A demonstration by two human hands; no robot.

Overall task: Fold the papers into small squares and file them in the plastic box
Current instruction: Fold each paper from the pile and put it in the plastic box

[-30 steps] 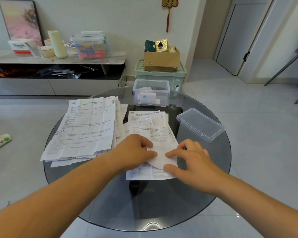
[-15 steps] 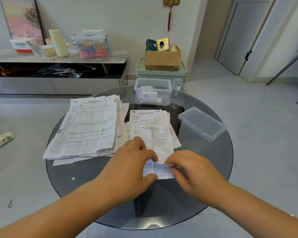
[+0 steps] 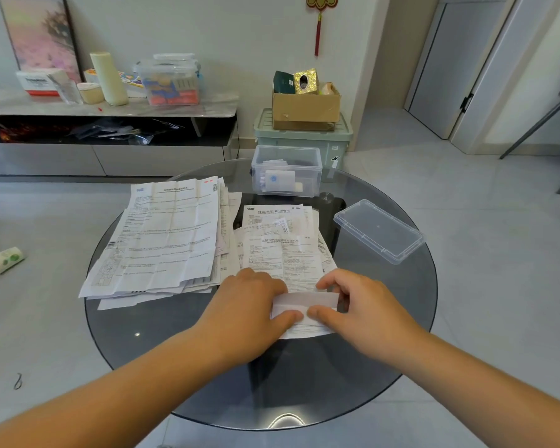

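Far leaflet (image 3: 274,218), centre of the counter (image 3: 395,302): black heading "红霉素软膏说明书". Near leaflet (image 3: 282,257), overlapping it: heading "盐酸二甲双胍缓释片说明书"; body print too small to read. Large sheet (image 3: 165,234) topping the left stack: blue logo mark, centred heading, barcode at its left edge, all illegible. Folded paper (image 3: 304,300): print too faint to read. White carton (image 3: 38,80) on the shelf (image 3: 110,109): dark lettering, blurred.

Head-worn view, forward-down (close in)
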